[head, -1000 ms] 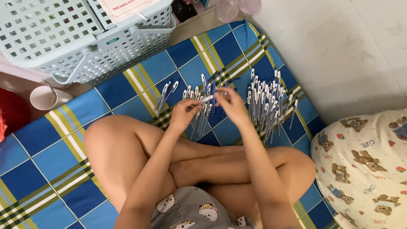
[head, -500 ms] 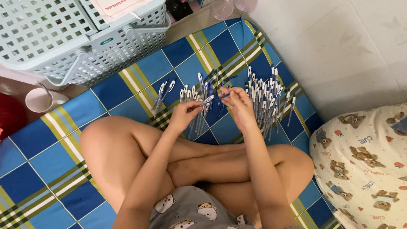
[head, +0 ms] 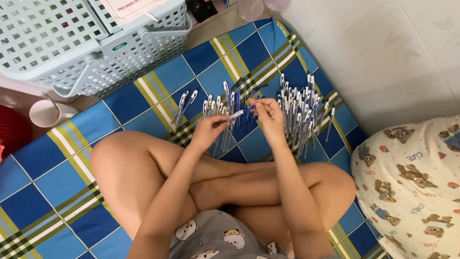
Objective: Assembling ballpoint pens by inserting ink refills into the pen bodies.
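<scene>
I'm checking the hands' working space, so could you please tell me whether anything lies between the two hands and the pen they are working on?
Nothing visible does. The left hand already grips the pen, and the right hand pinches its tip end. The loose pens lie on the mat beyond and beside them.

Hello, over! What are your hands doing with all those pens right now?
Left hand pinching a pen barrel. Right hand holding a thin blue refill at its tip. Pen piles on the plaid mat both sides; nothing blocking.
</scene>
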